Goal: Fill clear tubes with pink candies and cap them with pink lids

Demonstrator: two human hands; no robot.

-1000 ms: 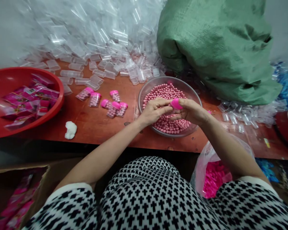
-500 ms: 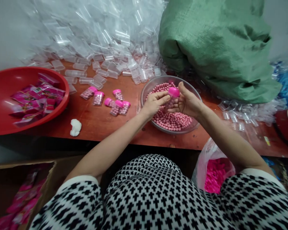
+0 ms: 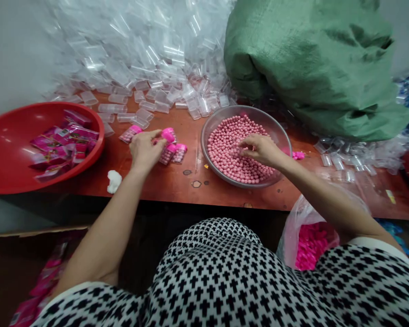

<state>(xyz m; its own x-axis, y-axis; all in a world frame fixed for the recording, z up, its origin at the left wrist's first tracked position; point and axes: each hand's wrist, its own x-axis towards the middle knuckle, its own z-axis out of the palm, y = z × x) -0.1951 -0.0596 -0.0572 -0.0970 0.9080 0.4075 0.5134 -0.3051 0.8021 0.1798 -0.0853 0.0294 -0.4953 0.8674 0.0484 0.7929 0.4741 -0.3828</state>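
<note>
My left hand [image 3: 145, 149] reaches over the brown table to a cluster of small clear vials with pink caps [image 3: 173, 152], all filled with pink beads. Its fingers curl round one pink-capped vial [image 3: 167, 135] at the cluster. My right hand [image 3: 261, 149] rests in the metal bowl [image 3: 211, 127] of pink beads [image 3: 230, 145], fingers bent down and pinched among the beads.
A heap of empty clear vials [image 3: 150, 68] fills the back of the table. A red basin [image 3: 7, 154] with pink packets sits at left. A green sack [image 3: 313, 63] lies at back right. A bag of pink caps [image 3: 310, 240] hangs below the table edge. A white wad [image 3: 114, 180] lies near the front.
Both hands held one capped vial over the bowl. Now my left hand has carried it left to the cluster of filled vials, and my right hand has dropped into the beads.
</note>
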